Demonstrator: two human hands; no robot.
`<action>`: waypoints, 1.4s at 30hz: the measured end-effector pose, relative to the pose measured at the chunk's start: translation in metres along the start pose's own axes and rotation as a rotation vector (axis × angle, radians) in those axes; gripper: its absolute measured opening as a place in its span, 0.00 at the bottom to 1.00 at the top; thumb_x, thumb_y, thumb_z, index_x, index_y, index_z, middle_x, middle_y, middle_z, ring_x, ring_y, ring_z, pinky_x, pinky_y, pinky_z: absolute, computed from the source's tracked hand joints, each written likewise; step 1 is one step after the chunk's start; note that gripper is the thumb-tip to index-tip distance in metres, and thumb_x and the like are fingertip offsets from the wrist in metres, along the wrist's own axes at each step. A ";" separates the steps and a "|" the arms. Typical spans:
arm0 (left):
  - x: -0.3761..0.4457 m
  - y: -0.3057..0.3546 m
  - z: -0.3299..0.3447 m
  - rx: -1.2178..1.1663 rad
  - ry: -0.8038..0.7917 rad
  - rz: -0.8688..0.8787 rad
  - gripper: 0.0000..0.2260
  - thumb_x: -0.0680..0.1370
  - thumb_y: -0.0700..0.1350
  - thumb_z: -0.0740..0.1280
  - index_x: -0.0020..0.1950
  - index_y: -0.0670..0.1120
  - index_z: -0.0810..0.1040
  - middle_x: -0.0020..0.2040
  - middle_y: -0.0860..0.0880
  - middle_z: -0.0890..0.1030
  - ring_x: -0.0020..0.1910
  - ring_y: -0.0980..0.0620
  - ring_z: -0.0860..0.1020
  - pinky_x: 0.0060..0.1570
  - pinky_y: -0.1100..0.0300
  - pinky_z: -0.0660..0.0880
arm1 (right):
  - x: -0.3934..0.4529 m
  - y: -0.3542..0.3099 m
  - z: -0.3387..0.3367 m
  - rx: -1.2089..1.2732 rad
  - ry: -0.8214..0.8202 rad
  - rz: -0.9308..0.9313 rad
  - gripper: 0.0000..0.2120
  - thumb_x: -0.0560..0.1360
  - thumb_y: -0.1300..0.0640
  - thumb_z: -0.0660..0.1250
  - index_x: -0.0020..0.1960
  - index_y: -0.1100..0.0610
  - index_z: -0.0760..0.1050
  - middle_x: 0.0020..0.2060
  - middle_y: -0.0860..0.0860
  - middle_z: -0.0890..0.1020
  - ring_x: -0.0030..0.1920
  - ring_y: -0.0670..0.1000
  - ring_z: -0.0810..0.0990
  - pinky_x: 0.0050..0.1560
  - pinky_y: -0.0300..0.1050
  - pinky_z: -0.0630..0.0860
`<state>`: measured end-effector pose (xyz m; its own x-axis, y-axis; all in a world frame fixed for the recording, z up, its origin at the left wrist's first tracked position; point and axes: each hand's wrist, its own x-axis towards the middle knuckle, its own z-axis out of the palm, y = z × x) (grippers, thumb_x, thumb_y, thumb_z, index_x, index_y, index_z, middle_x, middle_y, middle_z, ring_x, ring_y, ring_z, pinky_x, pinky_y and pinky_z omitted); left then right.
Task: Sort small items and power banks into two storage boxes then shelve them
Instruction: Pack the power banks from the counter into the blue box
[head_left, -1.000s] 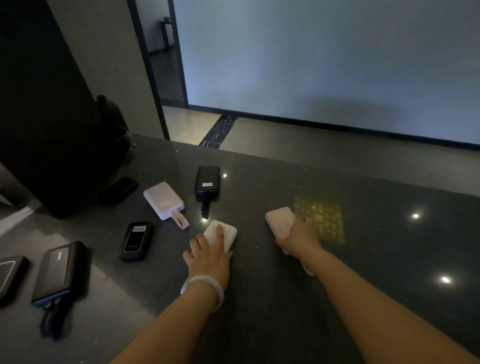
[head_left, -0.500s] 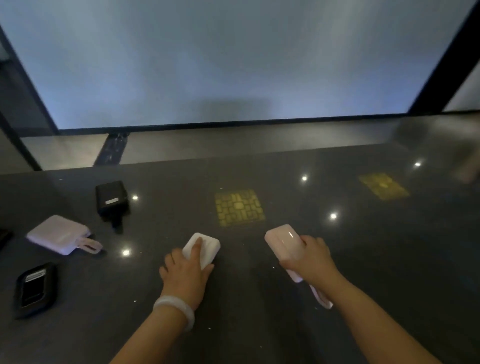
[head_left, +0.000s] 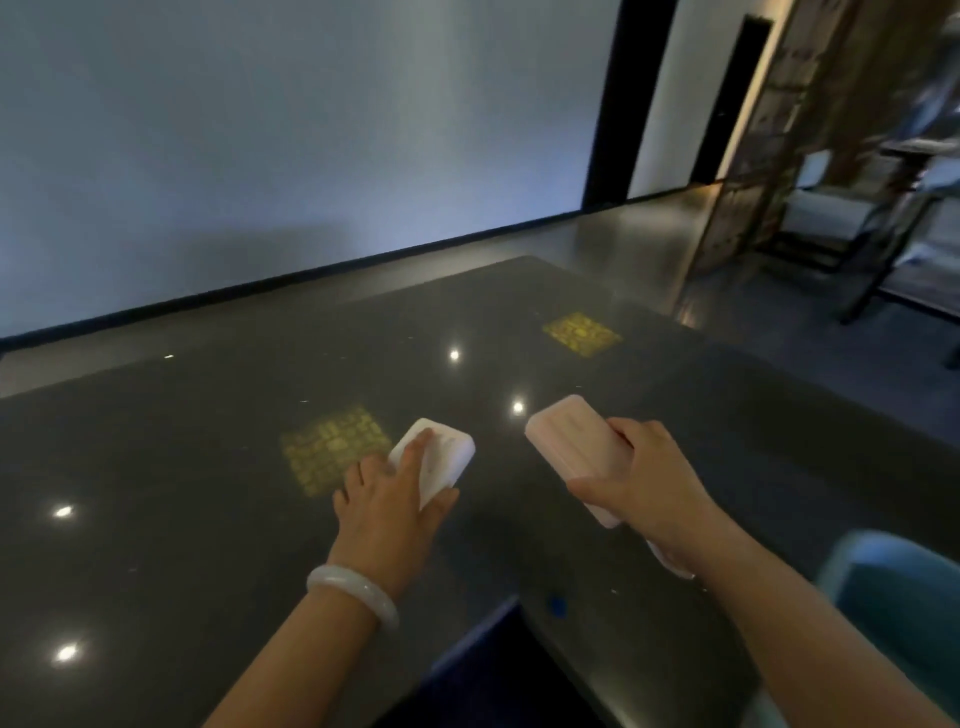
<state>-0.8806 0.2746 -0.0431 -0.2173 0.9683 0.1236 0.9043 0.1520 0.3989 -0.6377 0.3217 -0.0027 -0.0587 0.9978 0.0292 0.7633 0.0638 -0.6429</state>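
Left hand (head_left: 387, 506) grips a white power bank (head_left: 439, 460), right hand (head_left: 641, 480) a pink power bank (head_left: 571, 441) — both above the dark desk (head_left: 182, 493), near its front edge.

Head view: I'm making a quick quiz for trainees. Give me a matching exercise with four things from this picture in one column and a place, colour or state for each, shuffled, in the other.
Things:
1. white power bank
2. pink power bank
3. bangle
4. blue box

Descriptions:
A. at the lower right edge of the picture
B. gripped by the right hand
C. worn on the left wrist
D. held by the left hand, over the dark table

Pairs: 1-D, 2-B, 3-C, 4-A
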 end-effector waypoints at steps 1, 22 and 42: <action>-0.007 0.023 0.004 -0.031 -0.002 0.036 0.28 0.79 0.61 0.58 0.76 0.60 0.50 0.67 0.45 0.64 0.64 0.45 0.63 0.64 0.50 0.62 | -0.009 0.015 -0.019 -0.006 0.017 0.006 0.43 0.61 0.43 0.77 0.71 0.49 0.63 0.56 0.45 0.66 0.59 0.49 0.69 0.56 0.50 0.74; -0.077 0.235 0.107 -0.079 -0.150 0.629 0.28 0.75 0.65 0.56 0.73 0.64 0.51 0.61 0.54 0.62 0.54 0.60 0.57 0.53 0.61 0.59 | -0.106 0.236 -0.146 -0.194 -0.118 0.285 0.29 0.58 0.38 0.75 0.56 0.45 0.72 0.52 0.45 0.75 0.51 0.46 0.74 0.54 0.45 0.75; -0.069 0.238 0.115 -0.072 -0.183 0.676 0.29 0.77 0.65 0.54 0.75 0.63 0.49 0.64 0.52 0.62 0.62 0.55 0.60 0.58 0.61 0.59 | -0.076 0.276 -0.093 -0.296 -0.404 0.297 0.36 0.64 0.56 0.76 0.68 0.50 0.63 0.63 0.50 0.66 0.63 0.52 0.68 0.65 0.47 0.67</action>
<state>-0.6083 0.2665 -0.0609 0.4546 0.8647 0.2135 0.7915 -0.5022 0.3484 -0.3631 0.2650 -0.1115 -0.0114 0.8923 -0.4513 0.9285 -0.1581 -0.3360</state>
